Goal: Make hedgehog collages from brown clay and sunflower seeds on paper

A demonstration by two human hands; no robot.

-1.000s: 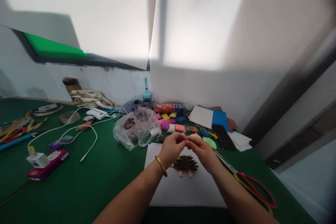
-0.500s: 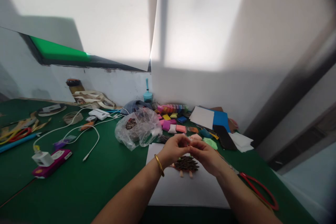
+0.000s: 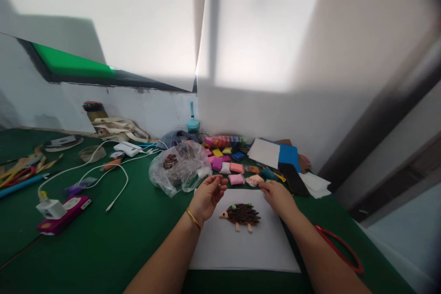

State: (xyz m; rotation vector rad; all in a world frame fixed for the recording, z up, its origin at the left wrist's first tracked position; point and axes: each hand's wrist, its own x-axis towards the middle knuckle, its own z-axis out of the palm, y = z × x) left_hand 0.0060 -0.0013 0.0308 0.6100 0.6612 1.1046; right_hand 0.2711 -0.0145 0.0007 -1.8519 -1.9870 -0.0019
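On white paper atop the green table: hedgehog figure, brown-spined | left hand: loosely curled, can't tell if holding anything | right hand: curled at the peach packet, can't tell if gripping.

The person's left hand and right hand, previously meeting above the clay hedgehog, are now hovering apart, the left nearing the paper's left edge, the right nearing a peach clay packet; the hedgehog's head and a pink packet are showing uncovered, while the right forearm is hiding the scissors' blades
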